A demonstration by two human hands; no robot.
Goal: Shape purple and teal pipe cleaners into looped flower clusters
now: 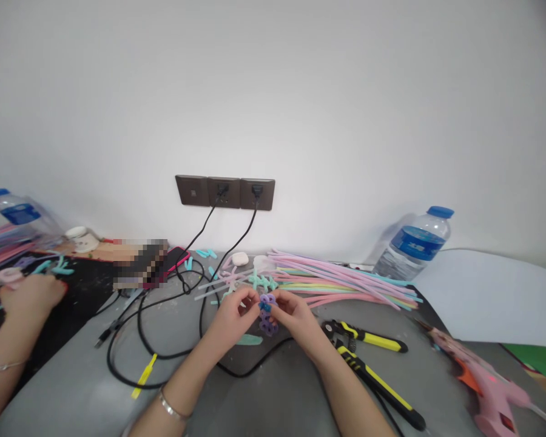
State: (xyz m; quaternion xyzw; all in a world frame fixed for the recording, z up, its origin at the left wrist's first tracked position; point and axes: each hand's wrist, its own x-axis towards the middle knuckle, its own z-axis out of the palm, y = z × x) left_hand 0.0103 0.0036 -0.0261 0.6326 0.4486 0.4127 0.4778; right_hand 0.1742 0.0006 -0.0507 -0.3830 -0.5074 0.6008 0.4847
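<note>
Two hands [264,318] hold a purple piece [268,328].

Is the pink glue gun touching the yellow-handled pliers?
Apart. The head view shows gray tabletop between the glue gun and both handles of the pliers.

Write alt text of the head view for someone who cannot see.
The left hand and right hand pinch a purple and blue piece over a grey table. Pastel strips lie behind; to the right are a yellow and black tool, water bottle and pink glue gun; far left, another person's hand.
</note>
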